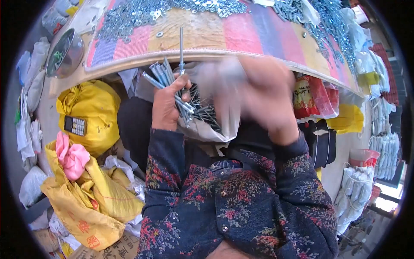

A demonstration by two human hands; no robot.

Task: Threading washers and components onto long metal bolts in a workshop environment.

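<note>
My left hand [167, 103] is closed round a bundle of long silver metal bolts [161, 74], which fan out above and below the fingers. One thin bolt [181, 47] stands upright at the thumb and fingertips, with a washer-like ring near its lower end. Beside this hand, a pale plastic bag [226, 129] on my lap holds many dark metal bolts or screws [205, 113]. Over the bag's right side, my right hand [263, 88] is smeared by motion. Its fingers cannot be made out, nor whether they hold anything.
Beyond my hands, a striped cloth [189, 32] on the table bears piles of washers [129, 21] and metal bolts [332, 30]. A clear bowl [65, 54] stands at left. Yellow sacks [97, 114], one with a phone [75, 125] on it, lie lower left; packed bags [355, 190] line the right.
</note>
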